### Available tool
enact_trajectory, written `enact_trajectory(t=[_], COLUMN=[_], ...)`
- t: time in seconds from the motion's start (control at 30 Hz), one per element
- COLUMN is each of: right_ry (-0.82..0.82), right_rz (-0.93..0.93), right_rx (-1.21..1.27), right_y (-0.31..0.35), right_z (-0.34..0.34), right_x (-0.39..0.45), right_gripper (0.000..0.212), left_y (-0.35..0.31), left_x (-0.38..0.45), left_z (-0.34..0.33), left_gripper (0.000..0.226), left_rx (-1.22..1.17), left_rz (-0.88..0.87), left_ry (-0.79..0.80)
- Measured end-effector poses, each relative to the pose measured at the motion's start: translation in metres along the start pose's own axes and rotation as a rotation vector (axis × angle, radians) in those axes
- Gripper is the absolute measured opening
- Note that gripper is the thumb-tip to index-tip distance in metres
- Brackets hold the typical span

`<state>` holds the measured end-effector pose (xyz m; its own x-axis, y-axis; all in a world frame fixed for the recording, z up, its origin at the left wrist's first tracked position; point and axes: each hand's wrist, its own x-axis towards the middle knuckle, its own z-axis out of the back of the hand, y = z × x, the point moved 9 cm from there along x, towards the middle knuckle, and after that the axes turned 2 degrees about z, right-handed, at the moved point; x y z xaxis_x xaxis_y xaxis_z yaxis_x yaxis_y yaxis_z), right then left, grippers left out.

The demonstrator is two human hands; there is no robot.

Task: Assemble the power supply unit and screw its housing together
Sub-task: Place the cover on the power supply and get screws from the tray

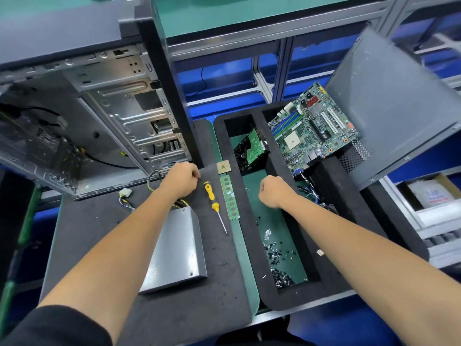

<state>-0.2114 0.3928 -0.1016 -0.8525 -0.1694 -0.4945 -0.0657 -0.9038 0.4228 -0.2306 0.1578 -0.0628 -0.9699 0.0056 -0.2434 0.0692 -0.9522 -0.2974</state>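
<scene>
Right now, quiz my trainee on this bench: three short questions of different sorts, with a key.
1. True or false: the yellow-handled screwdriver lies between the power supply unit and the memory stick.
2. Where is the pile of loose screws? A) inside the computer case B) in the foam tray, on the green mat C) on top of the motherboard
3. Fill in: the small square processor chip lies just beyond the far end of the ____.

Key: 1 true; 2 B; 3 memory stick
</scene>
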Motion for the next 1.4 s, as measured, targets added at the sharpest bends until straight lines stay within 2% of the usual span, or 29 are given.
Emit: enact_trajectory(t=[0.07, 0.23, 0.33, 0.43, 0.5, 0.57, 0.6, 0.67, 0.73, 0.93, 1.2, 1.4], right_ry=[0.011, 0.022, 0.142, 0.313, 0.305, 0.199, 0.134, 0.006, -0.047, 0.000, 0.069, 0.080], right_rz=[-0.003, 0.002, 0.015, 0.063, 0.094, 0.120, 0.132, 0.150, 0.149, 0.231, 0.246, 0.260], right_rx=[-0.005, -0.012, -0.053, -0.128, -0.164, -0.180, -0.144, -0.095, -0.018, -0.003, -0.004, 0.001], right_y=[-0.002, -0.008, -0.013, -0.018, -0.019, -0.022, -0.023, -0.027, -0.032, -0.028, -0.030, -0.029], right_z=[0.001, 0.005, 0.002, -0.011, -0.014, -0.006, 0.001, 0.016, 0.025, 0.026, 0.018, 0.013], right_x=[-0.002, -0.006, -0.014, -0.026, -0.027, -0.024, -0.022, -0.018, -0.011, 0.003, 0.008, 0.011], right_gripper=[0.029, 0.026, 0.020, 0.010, 0.017, 0.024, 0.023, 0.008, 0.017, 0.023, 0.017, 0.017], left_y=[-0.026, -0.123, -0.160, -0.181, -0.181, -0.172, -0.169, -0.165, -0.165, -0.164, -0.165, -0.167], left_x=[0.004, 0.002, -0.002, -0.006, -0.003, 0.003, 0.006, 0.009, 0.010, 0.012, 0.011, 0.011], left_z=[0.008, -0.017, -0.060, -0.102, -0.125, -0.139, -0.143, -0.150, -0.157, -0.166, -0.184, -0.190], left_gripper=[0.019, 0.004, 0.006, 0.013, 0.016, 0.022, 0.022, 0.020, 0.022, 0.025, 0.025, 0.028], left_rx=[-0.051, -0.063, 0.078, 0.360, 0.440, 0.430, 0.451, 0.538, 0.599, 0.713, 0.758, 0.743], left_rz=[-0.080, -0.339, -0.421, -0.488, -0.458, -0.374, -0.350, -0.336, -0.319, -0.274, -0.277, -0.254], left_ry=[-0.032, 0.150, 0.205, 0.212, 0.247, 0.279, 0.277, 0.259, 0.256, 0.216, 0.350, 0.363])
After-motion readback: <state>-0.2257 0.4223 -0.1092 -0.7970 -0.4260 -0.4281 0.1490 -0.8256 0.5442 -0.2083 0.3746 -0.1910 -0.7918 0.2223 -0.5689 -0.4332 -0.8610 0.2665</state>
